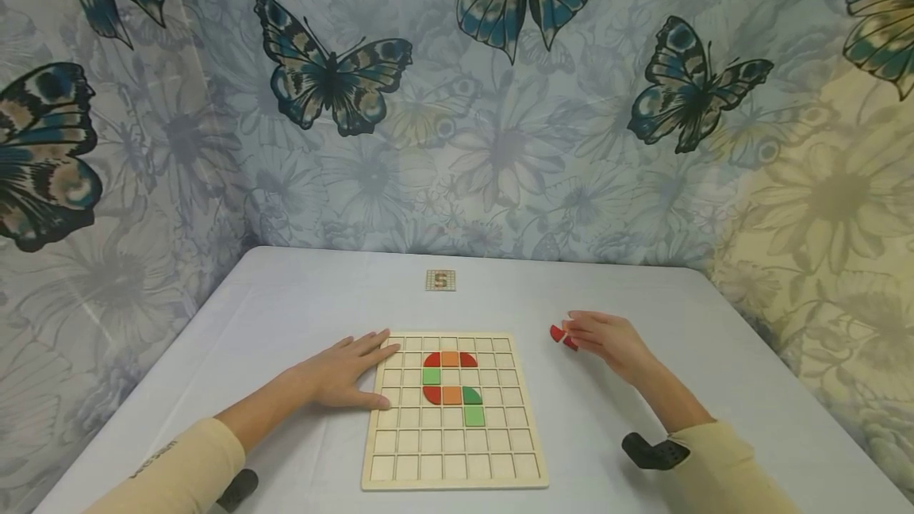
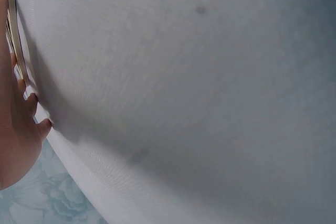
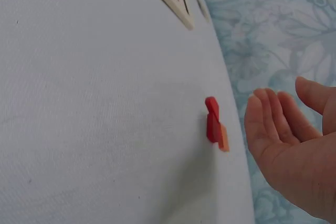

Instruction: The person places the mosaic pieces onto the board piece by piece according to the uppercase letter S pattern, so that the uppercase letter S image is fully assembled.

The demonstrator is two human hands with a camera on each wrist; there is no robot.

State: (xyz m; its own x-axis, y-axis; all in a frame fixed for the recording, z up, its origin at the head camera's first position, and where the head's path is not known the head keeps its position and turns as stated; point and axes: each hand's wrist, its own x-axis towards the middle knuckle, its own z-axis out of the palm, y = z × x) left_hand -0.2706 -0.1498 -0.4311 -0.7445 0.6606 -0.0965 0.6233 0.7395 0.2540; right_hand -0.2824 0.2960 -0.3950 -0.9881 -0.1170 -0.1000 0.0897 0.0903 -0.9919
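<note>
A pale wooden grid board (image 1: 407, 466) lies flat on the table, with coloured tiles set in a curving shape. Among them are a red quarter-round tile (image 1: 432, 395), an orange square tile (image 1: 450, 359), a light green square tile (image 1: 474, 416) and a dark green quarter-round tile (image 1: 471, 396). My left hand (image 1: 346, 375) rests on the board's left edge with fingers spread. Right of the board, my right hand (image 1: 607, 343) hovers over loose red tiles (image 1: 556, 333), fingers loosely bent and thumb apart. The right wrist view also shows an orange tile (image 3: 224, 139) beside them; this hand holds nothing visible.
A small card (image 1: 440, 281) with an S-like pattern lies on the white table (image 1: 343, 292) behind the board. Butterfly-patterned cloth (image 1: 500, 165) stands behind and at the sides. Dark wrist-worn devices, such as the right one (image 1: 653, 452), hang at both sleeves.
</note>
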